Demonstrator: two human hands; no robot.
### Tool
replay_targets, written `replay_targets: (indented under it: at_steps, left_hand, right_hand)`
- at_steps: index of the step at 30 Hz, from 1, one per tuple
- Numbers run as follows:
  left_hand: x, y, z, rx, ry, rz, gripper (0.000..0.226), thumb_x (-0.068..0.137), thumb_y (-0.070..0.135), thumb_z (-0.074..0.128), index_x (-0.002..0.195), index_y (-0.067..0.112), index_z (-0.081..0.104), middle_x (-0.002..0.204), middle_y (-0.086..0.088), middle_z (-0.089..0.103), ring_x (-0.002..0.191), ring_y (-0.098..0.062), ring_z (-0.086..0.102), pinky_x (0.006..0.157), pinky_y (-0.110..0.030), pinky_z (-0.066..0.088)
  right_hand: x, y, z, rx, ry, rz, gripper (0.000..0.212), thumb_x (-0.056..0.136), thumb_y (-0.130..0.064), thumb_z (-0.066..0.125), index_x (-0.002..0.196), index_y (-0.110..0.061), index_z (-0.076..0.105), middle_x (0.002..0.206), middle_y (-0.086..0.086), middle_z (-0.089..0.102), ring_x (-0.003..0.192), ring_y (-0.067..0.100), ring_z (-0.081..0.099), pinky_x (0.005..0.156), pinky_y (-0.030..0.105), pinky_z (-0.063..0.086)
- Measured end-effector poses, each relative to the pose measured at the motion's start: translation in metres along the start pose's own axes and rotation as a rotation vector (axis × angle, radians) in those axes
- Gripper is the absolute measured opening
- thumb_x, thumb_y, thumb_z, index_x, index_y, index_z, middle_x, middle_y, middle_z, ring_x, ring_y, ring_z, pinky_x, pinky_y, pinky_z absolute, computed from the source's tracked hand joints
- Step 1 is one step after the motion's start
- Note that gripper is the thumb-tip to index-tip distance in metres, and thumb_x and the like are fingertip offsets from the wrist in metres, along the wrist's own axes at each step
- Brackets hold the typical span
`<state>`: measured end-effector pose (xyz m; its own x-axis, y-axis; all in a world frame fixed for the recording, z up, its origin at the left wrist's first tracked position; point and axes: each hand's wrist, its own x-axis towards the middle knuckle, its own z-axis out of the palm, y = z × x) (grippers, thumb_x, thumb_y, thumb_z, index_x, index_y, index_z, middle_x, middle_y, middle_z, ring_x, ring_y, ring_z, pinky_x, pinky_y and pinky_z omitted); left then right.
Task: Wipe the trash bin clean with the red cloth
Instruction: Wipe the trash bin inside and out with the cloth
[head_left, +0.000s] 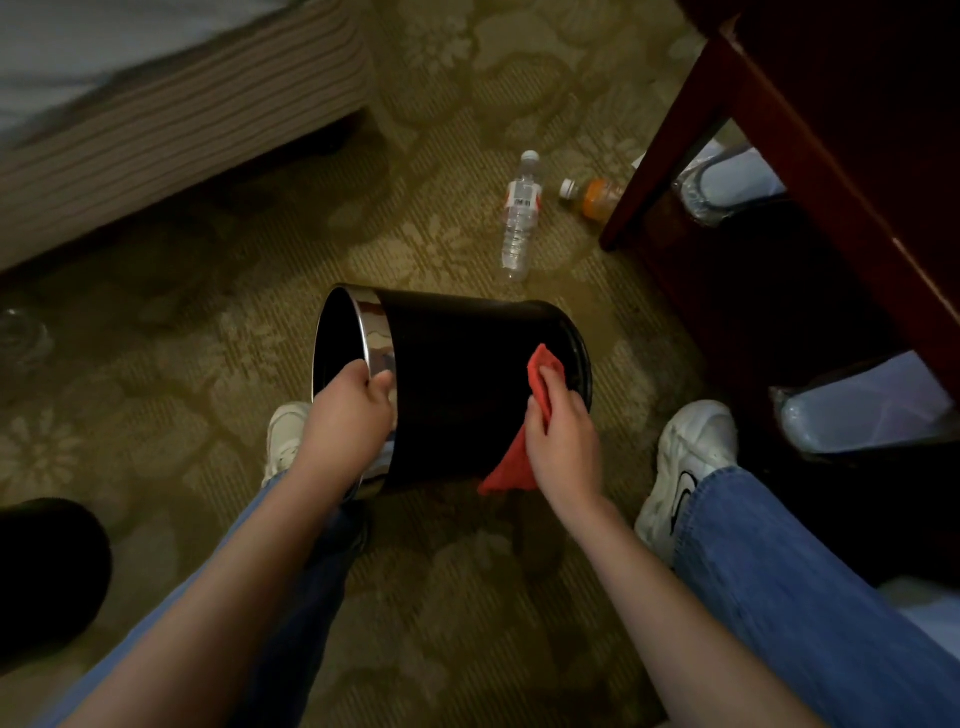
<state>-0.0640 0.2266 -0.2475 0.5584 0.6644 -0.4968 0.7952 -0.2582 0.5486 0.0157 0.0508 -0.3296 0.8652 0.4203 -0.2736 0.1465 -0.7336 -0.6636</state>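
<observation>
A black trash bin (457, 364) with a shiny chrome rim lies tipped on its side in mid-frame, its mouth facing left. My left hand (350, 410) grips the chrome rim at the near side, fingers curled over the edge into the opening. My right hand (563, 439) holds a red cloth (540, 371) against the bin's black outer wall near its base end. Part of the cloth hangs down below my palm.
A clear water bottle (519, 218) and an orange drink bottle (592, 197) lie on the patterned carpet behind the bin. A dark red wooden table (810, 156) stands at right, a bed base (156, 135) at upper left. My white shoes (696, 457) flank the bin.
</observation>
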Motion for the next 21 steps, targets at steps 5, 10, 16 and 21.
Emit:
replay_targets:
  at_steps: [5,10,16,21]
  left_hand:
    - [-0.001,-0.002,0.004,-0.046,0.033,0.022,0.026,0.099,0.025,0.04,0.099,0.004,0.054,0.074,-0.004,0.052,0.067,-0.017,0.05,0.067,-0.035,0.043]
    - [-0.001,-0.004,0.008,-0.081,0.05,0.057,0.028,0.099,0.026,0.039,0.099,0.002,0.053,0.078,-0.01,0.054,0.067,-0.018,0.05,0.067,-0.037,0.043]
    - [-0.006,0.008,0.022,-0.187,0.155,0.08,0.021,0.101,0.024,0.033,0.091,0.012,0.047,0.075,0.003,0.049,0.068,-0.007,0.048,0.057,-0.018,0.036]
    - [0.008,-0.005,0.013,-0.256,0.174,0.017,0.026,0.102,0.026,0.033,0.1,0.008,0.051,0.089,-0.009,0.057,0.083,-0.024,0.056,0.075,-0.041,0.047]
  right_hand:
    - [0.04,0.011,-0.008,-0.149,-0.033,0.01,0.047,0.098,-0.023,0.042,0.144,-0.024,0.035,0.116,0.008,0.04,0.082,0.022,0.053,0.067,0.03,0.042]
    - [0.082,0.02,-0.015,-0.203,-0.119,-0.033,0.046,0.097,-0.021,0.043,0.143,-0.021,0.038,0.117,0.011,0.035,0.09,0.026,0.05,0.078,0.032,0.044]
    - [0.096,0.022,-0.015,-0.188,-0.141,-0.029,0.045,0.096,-0.017,0.044,0.14,-0.018,0.043,0.121,0.013,0.038,0.103,0.032,0.048,0.09,0.036,0.043]
    - [0.068,0.017,-0.013,-0.15,-0.138,-0.146,0.048,0.096,-0.02,0.045,0.144,-0.022,0.037,0.12,0.007,0.039,0.098,0.022,0.048,0.082,0.031,0.043]
